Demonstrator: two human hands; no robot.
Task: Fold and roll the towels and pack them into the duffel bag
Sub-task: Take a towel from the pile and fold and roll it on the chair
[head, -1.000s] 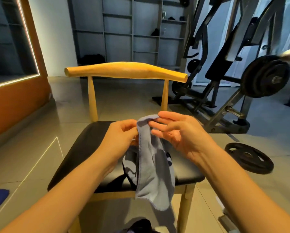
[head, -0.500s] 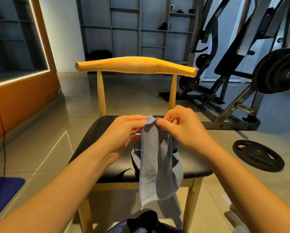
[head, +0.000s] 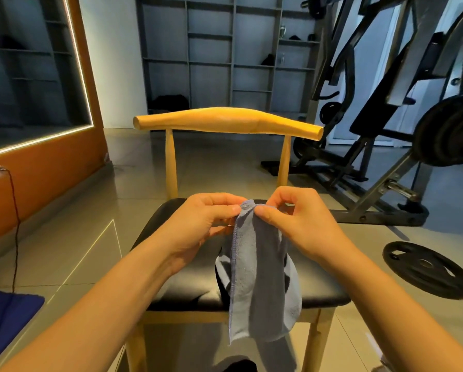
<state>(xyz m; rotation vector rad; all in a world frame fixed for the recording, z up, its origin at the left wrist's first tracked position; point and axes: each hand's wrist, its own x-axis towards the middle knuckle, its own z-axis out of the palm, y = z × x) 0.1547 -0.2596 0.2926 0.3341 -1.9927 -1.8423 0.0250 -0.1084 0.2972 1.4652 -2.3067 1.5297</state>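
Head camera: left hand (head: 203, 224) and right hand (head: 300, 224) pinch the top of a grey-blue towel (head: 259, 280) above the chair (head: 225, 122).

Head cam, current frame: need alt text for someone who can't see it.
Two bare hands, the left hand and the right hand, pinch the top edge of a grey-blue towel, which hangs down in front of the black seat of a wooden chair. A weight plate lies on the tiled floor to the right, with a gym machine behind.
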